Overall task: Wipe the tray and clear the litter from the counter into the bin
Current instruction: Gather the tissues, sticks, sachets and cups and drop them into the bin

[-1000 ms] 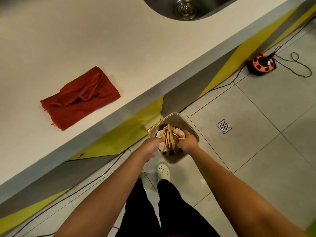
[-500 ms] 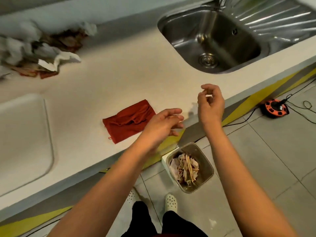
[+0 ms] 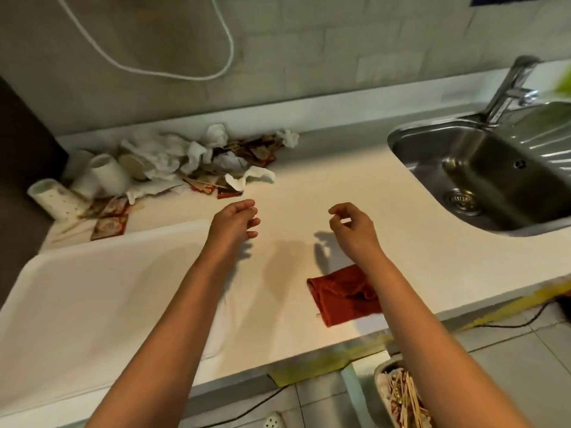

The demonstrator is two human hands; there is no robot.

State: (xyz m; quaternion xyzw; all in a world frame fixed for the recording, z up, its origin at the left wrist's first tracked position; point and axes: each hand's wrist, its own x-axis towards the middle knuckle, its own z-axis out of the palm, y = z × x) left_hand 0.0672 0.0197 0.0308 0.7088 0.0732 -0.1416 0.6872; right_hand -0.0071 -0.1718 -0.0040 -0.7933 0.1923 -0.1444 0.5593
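Bare counter (image 3: 296,193) ahead; litter heap (image 3: 197,159) back-left, tray (image 3: 92,298) left, sink (image 3: 494,174) right

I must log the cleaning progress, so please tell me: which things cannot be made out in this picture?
- Grey floor bin with wooden sticks: head view, cut by the bottom edge and covered by the right forearm.
- Folded red cloth: right side behind that forearm.
- Pile of crumpled white tissues and red wrappers: too tangled to count.
- Flat white tray: left side cut off.

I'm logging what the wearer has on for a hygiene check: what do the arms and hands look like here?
Both forearms are bare, with no sleeves in view. The left hand and right hand wear no gloves, and no watch, ring or bracelet shows on either. The picture is too soft to tell finer details.
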